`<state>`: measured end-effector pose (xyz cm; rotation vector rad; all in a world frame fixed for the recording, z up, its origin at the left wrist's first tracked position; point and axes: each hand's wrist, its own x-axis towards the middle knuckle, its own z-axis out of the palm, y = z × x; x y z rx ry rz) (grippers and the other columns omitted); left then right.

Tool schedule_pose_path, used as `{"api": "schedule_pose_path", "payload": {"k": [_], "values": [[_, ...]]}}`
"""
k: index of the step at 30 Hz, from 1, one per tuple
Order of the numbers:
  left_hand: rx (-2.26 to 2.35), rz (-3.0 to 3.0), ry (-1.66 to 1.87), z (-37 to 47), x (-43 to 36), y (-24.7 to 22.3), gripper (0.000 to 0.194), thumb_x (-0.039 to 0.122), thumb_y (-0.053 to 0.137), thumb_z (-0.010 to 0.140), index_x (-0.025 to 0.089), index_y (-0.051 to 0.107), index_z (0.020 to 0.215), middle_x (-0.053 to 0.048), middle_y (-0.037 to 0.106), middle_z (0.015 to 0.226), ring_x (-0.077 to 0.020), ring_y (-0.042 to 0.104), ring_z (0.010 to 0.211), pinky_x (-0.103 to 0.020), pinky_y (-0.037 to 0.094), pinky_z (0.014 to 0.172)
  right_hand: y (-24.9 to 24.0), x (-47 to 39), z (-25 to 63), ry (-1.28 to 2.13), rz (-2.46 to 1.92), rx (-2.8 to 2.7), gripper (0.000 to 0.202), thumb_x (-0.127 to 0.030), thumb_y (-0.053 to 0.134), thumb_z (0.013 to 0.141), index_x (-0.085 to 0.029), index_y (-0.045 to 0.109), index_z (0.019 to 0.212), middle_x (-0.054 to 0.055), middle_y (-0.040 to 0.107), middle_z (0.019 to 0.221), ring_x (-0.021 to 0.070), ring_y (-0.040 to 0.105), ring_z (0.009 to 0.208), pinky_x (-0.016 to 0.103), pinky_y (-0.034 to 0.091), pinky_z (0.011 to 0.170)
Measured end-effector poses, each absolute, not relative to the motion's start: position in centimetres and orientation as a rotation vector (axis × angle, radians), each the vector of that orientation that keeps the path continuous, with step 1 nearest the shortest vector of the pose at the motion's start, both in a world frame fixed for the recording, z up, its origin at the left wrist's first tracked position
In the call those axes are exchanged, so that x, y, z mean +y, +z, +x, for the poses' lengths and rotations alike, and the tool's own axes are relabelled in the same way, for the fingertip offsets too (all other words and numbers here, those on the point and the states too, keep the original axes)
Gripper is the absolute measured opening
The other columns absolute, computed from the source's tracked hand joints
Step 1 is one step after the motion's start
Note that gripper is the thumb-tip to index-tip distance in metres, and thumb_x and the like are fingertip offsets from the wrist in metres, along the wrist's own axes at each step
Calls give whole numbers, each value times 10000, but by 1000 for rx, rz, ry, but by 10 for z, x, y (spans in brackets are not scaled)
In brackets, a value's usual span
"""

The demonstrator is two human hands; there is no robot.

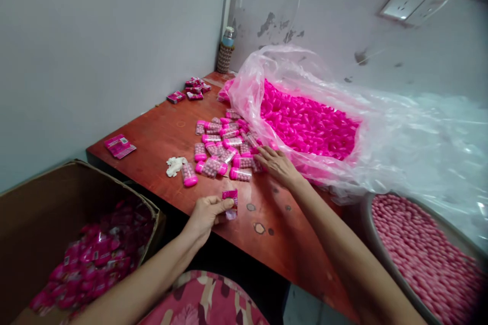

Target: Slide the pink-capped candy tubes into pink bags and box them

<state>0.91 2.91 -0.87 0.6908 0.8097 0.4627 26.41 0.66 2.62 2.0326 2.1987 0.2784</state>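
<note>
My left hand (208, 217) pinches a small pink printed wrapper sleeve (230, 204) above the front edge of the table. My right hand (277, 165) lies with fingers stretched out at the right side of a pile of small clear bottles with pink caps (229, 155), filled with pink candy beads. Its fingertips touch the bottles there, and what lies beneath them is partly hidden. One bottle (188, 174) stands apart at the pile's left, beside a crumpled white tissue (175, 166).
A plastic bag (305, 58) full of pink caps (308, 122) stands behind the pile. At the right is a tub of pink beads (423, 259). A cardboard box (34, 188) holds pink packets (91, 259). Flat wrappers (119, 146) and a bottle in a woven sleeve (225, 53) rest on the table (152, 132).
</note>
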Motion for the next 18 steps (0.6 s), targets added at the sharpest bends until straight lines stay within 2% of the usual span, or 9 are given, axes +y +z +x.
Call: {"api": "schedule_pose_path", "payload": {"k": [5, 8, 11, 13, 15, 18], "values": [[829, 425, 508, 3, 37, -6, 134, 201, 681, 660, 99, 618, 720, -50, 649, 652, -120, 603, 549, -212, 503, 500, 27, 3, 274, 209, 2057, 2151, 290, -77, 382, 834, -145, 535, 1070, 131, 522, 1201, 255, 426, 1123, 361, 343, 837], [817, 343, 503, 4, 37, -5, 72, 144, 624, 707, 91, 609, 753, -67, 659, 685, -141, 624, 593, -255, 530, 559, 25, -15, 262, 168, 2153, 2118, 164, -159, 429, 837, -137, 584, 885, 127, 633, 943, 255, 546, 925, 350, 365, 774], [839, 294, 489, 7, 36, -3, 44, 99, 598, 711, 85, 601, 752, -77, 663, 693, -150, 630, 593, -278, 538, 581, 21, -37, 239, 54, 2387, 2048, 230, -330, 419, 857, -157, 564, 814, 74, 629, 715, 213, 583, 680, 299, 394, 613], [826, 306, 496, 10, 35, -4, 48, 102, 615, 699, 85, 602, 743, -69, 660, 678, -144, 627, 578, -262, 536, 563, 17, -53, 220, -327, 2747, 2016, 272, -411, 418, 846, -182, 553, 786, 33, 605, 657, 183, 569, 602, 269, 391, 546], [796, 339, 507, 11, 35, -5, 71, 128, 638, 692, 87, 607, 742, -61, 658, 672, -134, 622, 566, -234, 529, 531, 14, -66, 201, -953, 3032, 1978, 280, -437, 441, 826, -190, 551, 755, 9, 589, 632, 162, 558, 570, 257, 402, 526], [775, 354, 513, 16, 32, -6, 78, 156, 637, 705, 93, 609, 742, -52, 656, 655, -127, 615, 549, -218, 518, 499, 10, -80, 178, -1874, 3196, 1722, 274, -439, 491, 796, -178, 564, 759, 2, 584, 618, 141, 547, 518, 243, 412, 478]]}}
